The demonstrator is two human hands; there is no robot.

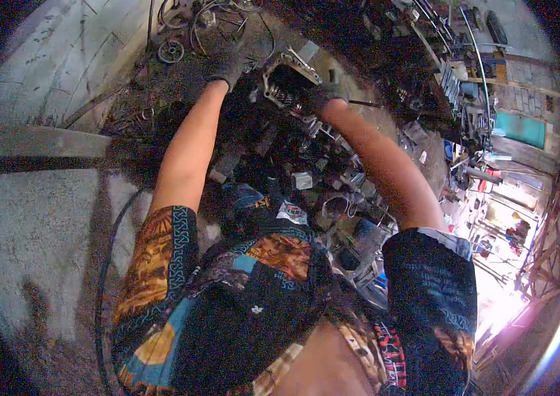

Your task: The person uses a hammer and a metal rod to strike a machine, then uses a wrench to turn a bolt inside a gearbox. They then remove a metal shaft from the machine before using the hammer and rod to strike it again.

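Note:
A metal engine housing (291, 80) with an open, dark inside and a pale rim sits at the top centre; springs or gears show within it. My right hand (331, 92), in a dark glove, is at the housing's right side, its fingers hard to make out. My left hand (227, 68), also in a dark glove, is to the left of the housing, apart from it, over the dark, cluttered work area. Its fingers blur into the background. A light-coloured wrench-like tool (299, 57) lies across the housing's upper edge.
A small wheel (170, 51) and looped cables (206, 23) lie at the upper left. Scattered metal parts and scraps (302, 180) fill the ground below the housing. Crowded shelving (451, 86) stands at the right. A black hose (109, 251) runs down the left.

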